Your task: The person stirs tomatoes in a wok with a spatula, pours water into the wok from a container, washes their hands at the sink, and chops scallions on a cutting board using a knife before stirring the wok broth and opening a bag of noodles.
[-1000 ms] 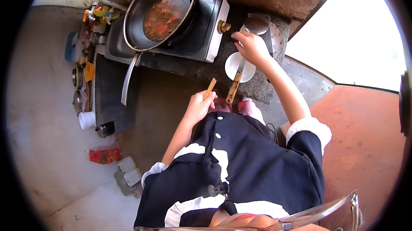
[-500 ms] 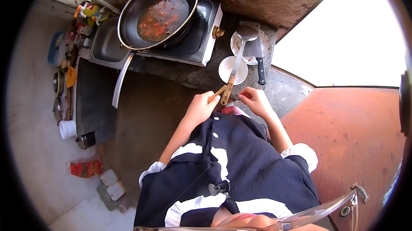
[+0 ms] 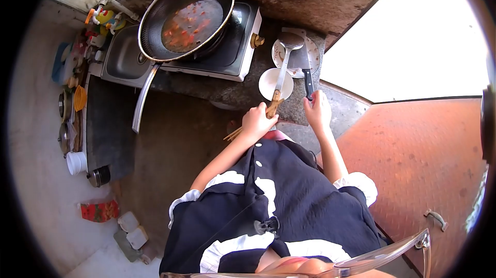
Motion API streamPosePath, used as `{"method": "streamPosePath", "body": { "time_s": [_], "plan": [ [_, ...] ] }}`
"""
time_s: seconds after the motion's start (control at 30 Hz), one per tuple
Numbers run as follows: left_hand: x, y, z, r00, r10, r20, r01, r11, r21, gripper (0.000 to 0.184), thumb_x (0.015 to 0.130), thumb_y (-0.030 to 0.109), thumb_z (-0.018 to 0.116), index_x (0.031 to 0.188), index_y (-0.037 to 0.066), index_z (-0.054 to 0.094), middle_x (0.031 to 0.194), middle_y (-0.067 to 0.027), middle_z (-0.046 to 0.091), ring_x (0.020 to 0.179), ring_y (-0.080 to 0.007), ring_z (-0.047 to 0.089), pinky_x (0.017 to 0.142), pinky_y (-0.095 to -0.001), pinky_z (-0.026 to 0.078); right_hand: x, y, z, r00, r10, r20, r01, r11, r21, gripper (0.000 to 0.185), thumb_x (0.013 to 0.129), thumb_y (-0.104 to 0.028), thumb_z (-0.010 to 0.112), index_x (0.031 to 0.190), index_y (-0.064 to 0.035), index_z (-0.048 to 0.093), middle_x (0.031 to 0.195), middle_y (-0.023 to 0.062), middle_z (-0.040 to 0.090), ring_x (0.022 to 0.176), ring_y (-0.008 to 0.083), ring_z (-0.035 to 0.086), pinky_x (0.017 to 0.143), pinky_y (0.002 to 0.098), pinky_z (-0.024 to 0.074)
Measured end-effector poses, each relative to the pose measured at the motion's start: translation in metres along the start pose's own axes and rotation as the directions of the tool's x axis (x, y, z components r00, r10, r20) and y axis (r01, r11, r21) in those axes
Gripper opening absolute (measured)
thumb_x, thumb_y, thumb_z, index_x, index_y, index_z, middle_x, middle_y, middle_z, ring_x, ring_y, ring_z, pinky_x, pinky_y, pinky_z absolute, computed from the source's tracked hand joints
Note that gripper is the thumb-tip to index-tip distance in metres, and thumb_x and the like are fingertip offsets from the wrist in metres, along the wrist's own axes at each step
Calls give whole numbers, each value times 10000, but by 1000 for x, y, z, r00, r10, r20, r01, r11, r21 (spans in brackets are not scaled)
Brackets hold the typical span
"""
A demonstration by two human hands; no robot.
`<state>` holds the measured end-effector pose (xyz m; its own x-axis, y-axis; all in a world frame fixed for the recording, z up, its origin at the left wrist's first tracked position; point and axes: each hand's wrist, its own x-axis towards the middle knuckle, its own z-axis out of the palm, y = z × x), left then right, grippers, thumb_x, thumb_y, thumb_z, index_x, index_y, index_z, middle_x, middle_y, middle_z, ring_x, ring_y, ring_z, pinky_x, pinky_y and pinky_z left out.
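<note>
My left hand [image 3: 258,122] is closed around wooden chopsticks [image 3: 233,134], and its fingers are at the wooden handle [image 3: 275,103] of a ladle. The ladle's bowl [image 3: 291,41] rests over a patterned plate [image 3: 313,57], and its shaft crosses a small white bowl [image 3: 269,85]. My right hand [image 3: 318,108] is at the lower end of the black-handled cleaver [image 3: 308,83], fingers bent together; whether they grip the handle is hard to see. The cleaver's blade lies on the plate.
A wok [image 3: 150,28] with reddish pieces in liquid sits on the gas stove [image 3: 238,42]. Its long handle [image 3: 144,97] reaches out past the counter edge. Left of it is a metal sink [image 3: 123,58]. A rust-coloured door [image 3: 413,159] stands at the right.
My right hand came down from beside the ladle's bowl, then moved up to the cleaver handle. My left hand moved up to the ladle handle, with the chopsticks now pointing down-left.
</note>
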<state>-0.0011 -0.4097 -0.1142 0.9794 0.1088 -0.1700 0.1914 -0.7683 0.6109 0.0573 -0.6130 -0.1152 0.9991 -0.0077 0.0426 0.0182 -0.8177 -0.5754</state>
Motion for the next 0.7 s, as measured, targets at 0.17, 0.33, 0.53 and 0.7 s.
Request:
{"method": "streamPosePath", "body": {
  "time_s": [0.17, 0.33, 0.53, 0.7],
  "plan": [
    [4, -2, 15, 999, 42, -31, -40, 998, 52, 336, 735, 314, 697, 746, 21, 531, 689, -197, 630, 674, -389, 642, 589, -474, 509, 22, 22, 16, 993, 109, 39, -105, 989, -101, 453, 807, -313, 667, 1115, -38, 479, 1054, 180, 548, 957, 371, 590, 785, 450, 495],
    [0, -3, 17, 983, 108, -148, -107, 994, 12, 302, 754, 280, 667, 729, 16, 522, 665, -201, 615, 643, -395, 628, 569, -485, 499, 26, 29, 28, 996, 87, -2, -87, 988, -129, 525, 806, -342, 664, 1188, -35, 475, 1095, 198, 524, 986, 377, 578, 802, 449, 496],
    [-4, -2, 16, 973, 125, -194, -132, 991, -22, 292, 745, 263, 665, 755, 7, 526, 668, -206, 614, 628, -392, 625, 559, -475, 510, 20, 27, 30, 995, 97, -11, -97, 993, -65, 585, 810, -356, 660, 1249, -24, 459, 1114, 195, 501, 1016, 363, 557, 832, 434, 486],
    [-17, -1, 11, 950, 185, -252, -204, 978, -52, 278, 730, 232, 678, 755, 16, 504, 650, -191, 594, 604, -388, 609, 541, -466, 499, 15, 32, 35, 992, 86, -92, -85, 996, 12, 534, 815, -321, 662, 1211, -11, 482, 1094, 187, 504, 1006, 354, 554, 836, 429, 475]
  ]
}}
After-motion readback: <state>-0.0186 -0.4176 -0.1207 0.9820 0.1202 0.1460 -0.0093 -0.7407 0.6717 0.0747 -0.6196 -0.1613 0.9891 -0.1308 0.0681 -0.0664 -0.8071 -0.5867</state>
